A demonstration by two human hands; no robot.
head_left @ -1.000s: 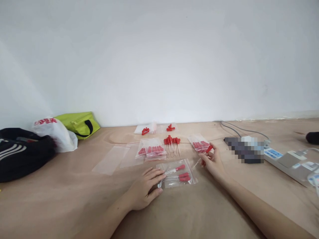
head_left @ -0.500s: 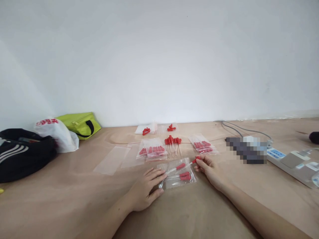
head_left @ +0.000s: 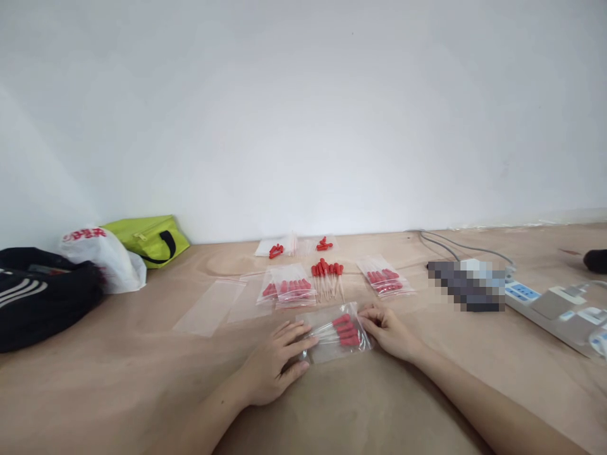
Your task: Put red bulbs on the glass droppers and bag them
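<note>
A clear zip bag [head_left: 327, 355] lies on the table in front of me, holding several glass droppers with red rubber bulbs [head_left: 348, 330], bulbs toward the right. My left hand [head_left: 277, 360] rests flat on the bag's left end, fingers spread. At the bag's right edge, my right hand [head_left: 386, 328] has thumb and fingers pinched together on the plastic. Just beyond the bag stands a bunch of loose droppers [head_left: 327, 270], bulbs pointing away from me. Filled zip bags lie to the left [head_left: 294, 287] and right [head_left: 385, 276] of that bunch.
Flat, unfilled zip bags [head_left: 208, 309] lie on the left. Small heaps of red bulbs [head_left: 275, 251] sit on bags near the wall. A power strip [head_left: 554, 319] with cables and a blurred dark object [head_left: 465, 287] occupy the right; bags [head_left: 47, 297] stand at far left.
The dropper my right hand held has gone into the zip bag beside the others. My right hand now pinches the bag's right edge. My left hand stays on the left end.
</note>
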